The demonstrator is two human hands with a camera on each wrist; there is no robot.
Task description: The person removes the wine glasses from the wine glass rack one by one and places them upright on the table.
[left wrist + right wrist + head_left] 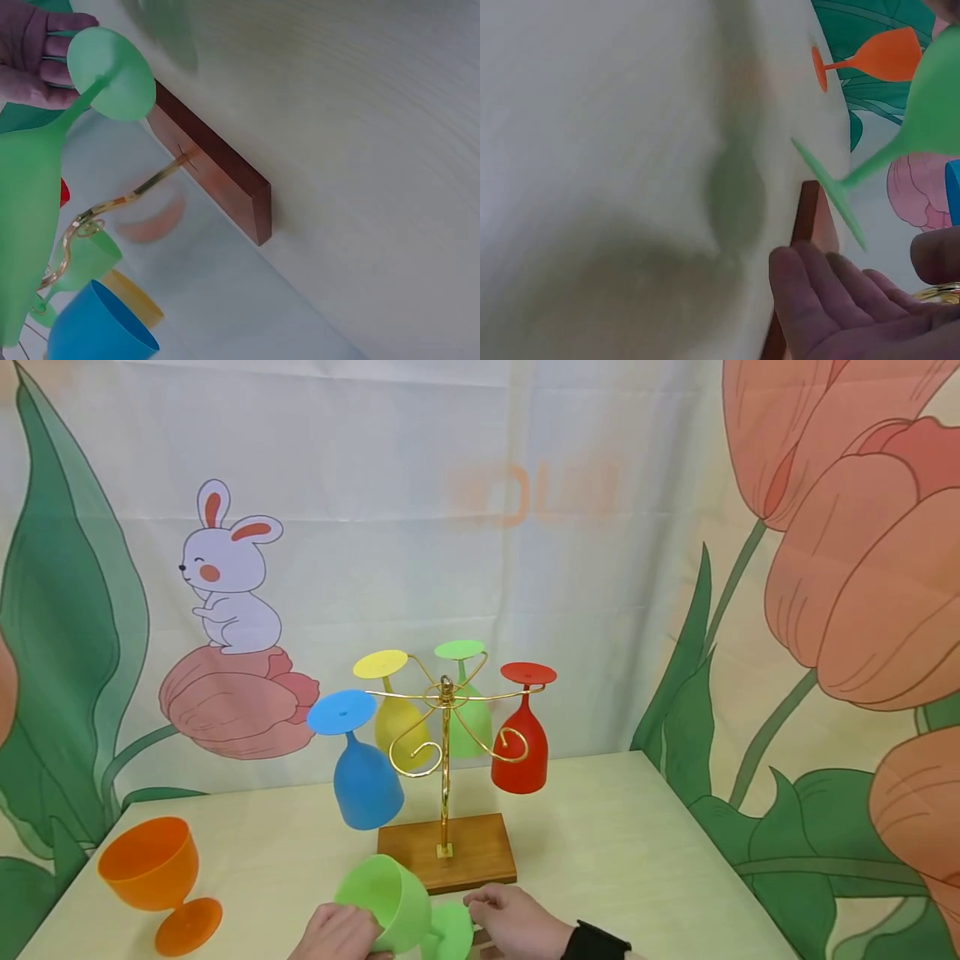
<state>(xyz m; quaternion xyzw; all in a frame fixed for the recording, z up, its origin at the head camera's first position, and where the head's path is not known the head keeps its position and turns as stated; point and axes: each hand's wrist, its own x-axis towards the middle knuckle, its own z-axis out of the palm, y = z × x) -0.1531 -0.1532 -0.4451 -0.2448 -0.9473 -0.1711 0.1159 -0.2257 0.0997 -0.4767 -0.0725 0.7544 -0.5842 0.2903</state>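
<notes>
A light green plastic goblet (411,902) tilts above the table in front of the rack, its foot toward the right. My left hand (339,933) grips it by the bowl; that hand is out of sight in its own wrist view. Beside the goblet's foot (831,193) is my right hand (519,923), with a black band at its wrist. In the right wrist view its fingers (821,289) extend loosely just below the foot, holding nothing. Behind both hands stands a gold wire rack (446,760) on a wooden base (480,852).
Upside down on the rack hang a blue goblet (367,785), a yellow goblet (397,727), another green goblet (471,727) and a red goblet (521,756). An orange goblet (153,864) stands upright at the table's left. A printed curtain (375,568) hangs behind the table (600,827).
</notes>
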